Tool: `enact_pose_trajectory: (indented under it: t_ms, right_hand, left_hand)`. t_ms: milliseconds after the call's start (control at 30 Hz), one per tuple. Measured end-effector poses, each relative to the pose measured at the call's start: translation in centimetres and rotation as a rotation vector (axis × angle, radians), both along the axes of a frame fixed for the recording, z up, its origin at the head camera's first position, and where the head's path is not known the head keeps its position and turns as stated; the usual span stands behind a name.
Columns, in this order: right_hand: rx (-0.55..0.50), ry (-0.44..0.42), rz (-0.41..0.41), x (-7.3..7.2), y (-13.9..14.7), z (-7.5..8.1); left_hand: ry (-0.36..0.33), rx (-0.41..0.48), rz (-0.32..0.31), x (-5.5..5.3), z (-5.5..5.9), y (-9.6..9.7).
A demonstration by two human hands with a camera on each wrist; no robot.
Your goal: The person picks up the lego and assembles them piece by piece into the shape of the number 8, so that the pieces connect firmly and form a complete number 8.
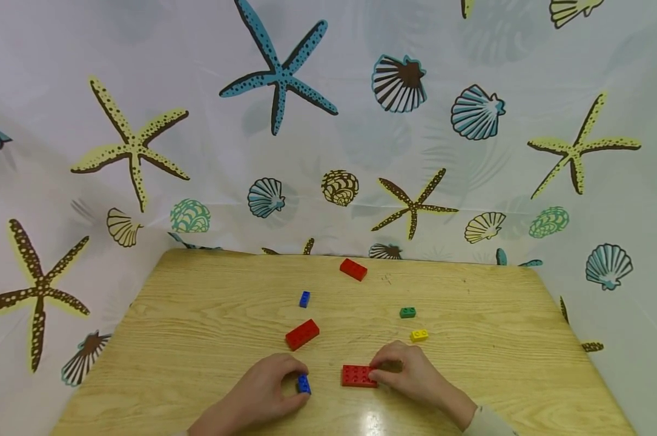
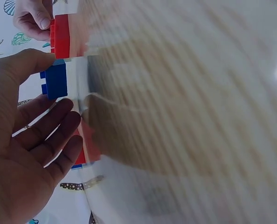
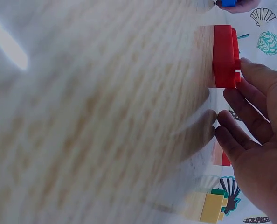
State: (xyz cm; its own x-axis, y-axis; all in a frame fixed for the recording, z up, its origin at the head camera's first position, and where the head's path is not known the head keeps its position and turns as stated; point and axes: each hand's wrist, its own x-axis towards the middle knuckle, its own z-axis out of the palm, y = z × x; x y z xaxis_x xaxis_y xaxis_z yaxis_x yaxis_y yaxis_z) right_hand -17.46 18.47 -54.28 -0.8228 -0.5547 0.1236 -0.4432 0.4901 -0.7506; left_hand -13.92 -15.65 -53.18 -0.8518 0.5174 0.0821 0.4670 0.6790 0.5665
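Left hand (image 1: 265, 387) pinches a blue brick (image 1: 303, 384), long axis roughly fore-and-aft; right hand (image 1: 412, 374) grips a red brick (image 1: 355, 376) by its right end on the table (image 1: 197, 315), long axis crosswise. The 2 bricks are near but apart, red to blue's right.

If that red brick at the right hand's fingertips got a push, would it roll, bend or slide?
The red brick would probably slide rather than roll, being boxy and flat on the table. Its crisp, straight edges suggest stiff plastic, unlikely to bend. The table's bright glare hints at a smooth surface, so it may slip easily.
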Motion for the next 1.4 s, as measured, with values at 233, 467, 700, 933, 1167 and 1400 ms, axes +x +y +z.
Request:
enact_pose_trajectory:
  t_ms: [233,467,700,933,1167,1400]
  right_hand:
    - [0.015,-0.014,-0.011,0.0,0.0,0.1]
    - [0.021,-0.023,-0.011,0.0,0.0,0.2]
    - [0.023,-0.016,-0.007,0.0,0.0,0.2]
    - [0.048,-0.043,-0.023,0.2,0.2,0.3]
    - [0.061,-0.039,-0.017,0.1,0.2,0.3]
    - [0.061,-0.030,-0.019,0.1,0.3,0.2]
  left_hand:
    - [-0.012,0.039,-0.037,-0.8,0.1,1.0]
    - [-0.026,0.103,-0.057,-1.4,0.1,1.7]
    - [-0.065,0.127,-0.046,-1.6,0.3,2.5]
    - [-0.056,0.166,-0.067,-1.7,0.5,3.3]
    - [-0.055,0.177,-0.083,-2.2,0.0,4.2]
    - [-0.041,0.174,-0.093,-2.3,0.0,4.9]
